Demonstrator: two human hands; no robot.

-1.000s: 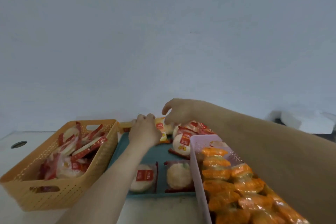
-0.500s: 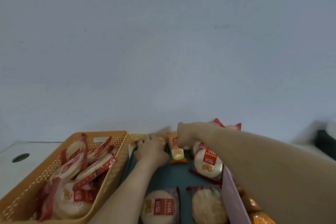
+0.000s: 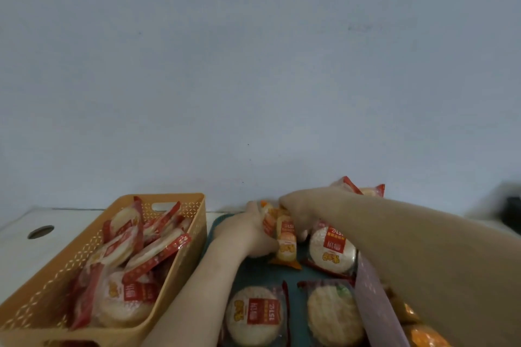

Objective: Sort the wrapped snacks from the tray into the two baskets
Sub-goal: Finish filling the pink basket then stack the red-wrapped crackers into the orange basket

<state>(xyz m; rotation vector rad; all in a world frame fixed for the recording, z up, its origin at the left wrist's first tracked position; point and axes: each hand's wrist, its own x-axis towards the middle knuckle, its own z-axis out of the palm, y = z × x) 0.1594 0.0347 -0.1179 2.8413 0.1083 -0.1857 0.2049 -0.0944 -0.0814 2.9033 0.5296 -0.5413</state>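
Head view: two orange packets (image 3: 285, 242) stand on end over the far half of the tray (image 3: 253, 270). Whether their lower tips rest on its teal floor or hang just above it I cannot tell. The left hand (image 3: 245, 236) has its fingers curled round them from the left. The right hand (image 3: 296, 211) reaches in from the right with its fingers bent down over the packets' tops. Its fingertips are hidden, so I cannot tell whether it grips them or only touches.

Just right of the packets a labelled cake (image 3: 331, 251) lies flat at the tray's right edge, partly under the right forearm. Two more lie along the near edge: the left cake (image 3: 256, 315) label up, the right cake (image 3: 332, 315) plain side up. Red wrappers (image 3: 355, 189) stick up at the far right corner, behind the right arm.

An orange basket (image 3: 183, 276) sits just beside the tray's left edge, heaped with red-wrapped cakes (image 3: 127, 262). A lilac basket (image 3: 375, 304) runs along the tray's right edge, with orange snacks (image 3: 423, 338) inside, mostly hidden by the forearm.

All of it rests on a white table (image 3: 17, 248) with a round hole (image 3: 41, 231) near its left edge. A dark thing (image 3: 511, 211), too blurred to name, is at the far right, and a pale wall (image 3: 253, 65) rises behind.
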